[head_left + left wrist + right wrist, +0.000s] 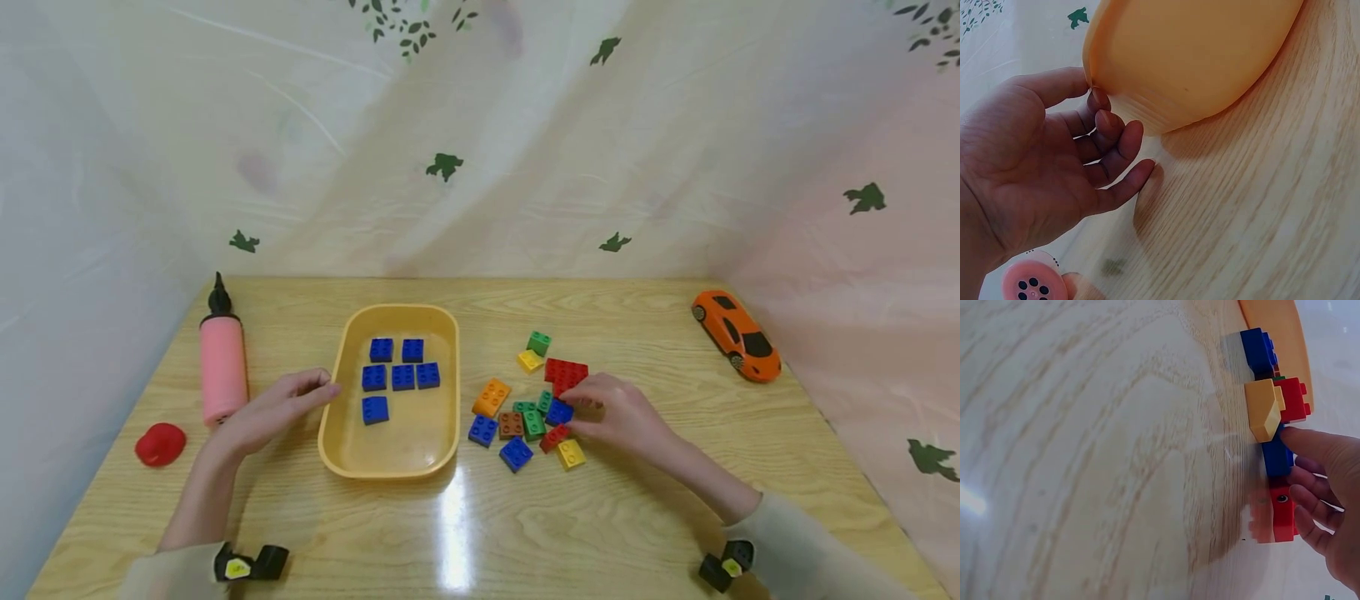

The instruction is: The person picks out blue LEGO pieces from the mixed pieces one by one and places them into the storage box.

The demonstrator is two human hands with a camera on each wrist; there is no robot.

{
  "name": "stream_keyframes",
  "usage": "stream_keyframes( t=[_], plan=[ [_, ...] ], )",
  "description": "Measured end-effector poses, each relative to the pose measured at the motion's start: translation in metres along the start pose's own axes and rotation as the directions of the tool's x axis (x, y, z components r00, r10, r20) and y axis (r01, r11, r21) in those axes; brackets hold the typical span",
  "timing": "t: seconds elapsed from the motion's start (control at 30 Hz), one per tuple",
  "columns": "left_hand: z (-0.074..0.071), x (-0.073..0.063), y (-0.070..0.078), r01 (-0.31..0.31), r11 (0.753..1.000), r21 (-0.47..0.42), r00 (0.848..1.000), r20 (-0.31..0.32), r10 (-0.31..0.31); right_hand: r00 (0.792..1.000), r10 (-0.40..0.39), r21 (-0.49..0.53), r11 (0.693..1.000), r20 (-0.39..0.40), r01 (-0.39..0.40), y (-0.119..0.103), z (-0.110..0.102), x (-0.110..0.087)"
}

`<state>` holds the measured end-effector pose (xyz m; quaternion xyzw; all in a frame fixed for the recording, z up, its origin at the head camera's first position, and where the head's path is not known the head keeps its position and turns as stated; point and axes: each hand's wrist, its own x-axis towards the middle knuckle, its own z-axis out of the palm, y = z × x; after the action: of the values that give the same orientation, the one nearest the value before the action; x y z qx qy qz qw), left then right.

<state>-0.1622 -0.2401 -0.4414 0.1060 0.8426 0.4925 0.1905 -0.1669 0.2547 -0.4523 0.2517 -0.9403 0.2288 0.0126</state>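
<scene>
My left hand (277, 410) pinches the left rim of a yellow plastic tray (405, 446), thumb over the edge and fingers against the outer wall in the left wrist view. Several blue toy bricks (402, 377) lie inside the tray, studs up. To the right, my right hand (618, 412) reaches into a loose pile and pinches a blue brick (1277, 457) between thumb and fingers. Around that brick sit a red brick (555, 437), small green bricks (534, 425) and a larger red brick (566, 375). A slanted yellow brick (1263, 409) stands close to my thumb.
Two more blue bricks (516, 454), an orange brick (491, 397) and a brown brick (511, 425) lie between tray and hand. A pink pump (223, 367) and a red object (161, 444) are at the left. An orange toy car (735, 335) stands at the back right.
</scene>
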Motion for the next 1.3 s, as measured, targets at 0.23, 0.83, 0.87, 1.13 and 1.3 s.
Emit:
stream_keyframes(
  t=[0.23,0.83,0.87,1.13,1.3],
  plan=[
    [0.0,-0.001,0.002,-0.003,1.0,-0.001,1.0,0.003,0.003,1.0,-0.012,-0.098,0.995,0.009,0.013,-0.004,-0.001,0.001],
    [-0.001,0.0,0.0,-0.029,1.0,-0.009,1.0,0.009,0.029,0.997,0.035,0.0,0.999,0.062,-0.035,-0.003,-0.022,0.007],
    [-0.001,0.0,0.001,-0.029,1.0,-0.005,1.0,0.01,0.029,0.998,0.028,0.012,1.0,0.06,-0.029,-0.003,-0.025,0.009],
    [-0.001,0.0,0.001,0.001,1.0,0.015,1.0,-0.003,-0.001,0.993,-0.076,0.09,0.994,0.089,0.068,-0.007,-0.052,0.035],
    [0.0,0.0,0.002,0.006,1.0,0.013,1.0,-0.002,-0.006,0.989,-0.111,0.094,0.99,0.097,0.102,-0.019,-0.069,0.057]
  ],
)
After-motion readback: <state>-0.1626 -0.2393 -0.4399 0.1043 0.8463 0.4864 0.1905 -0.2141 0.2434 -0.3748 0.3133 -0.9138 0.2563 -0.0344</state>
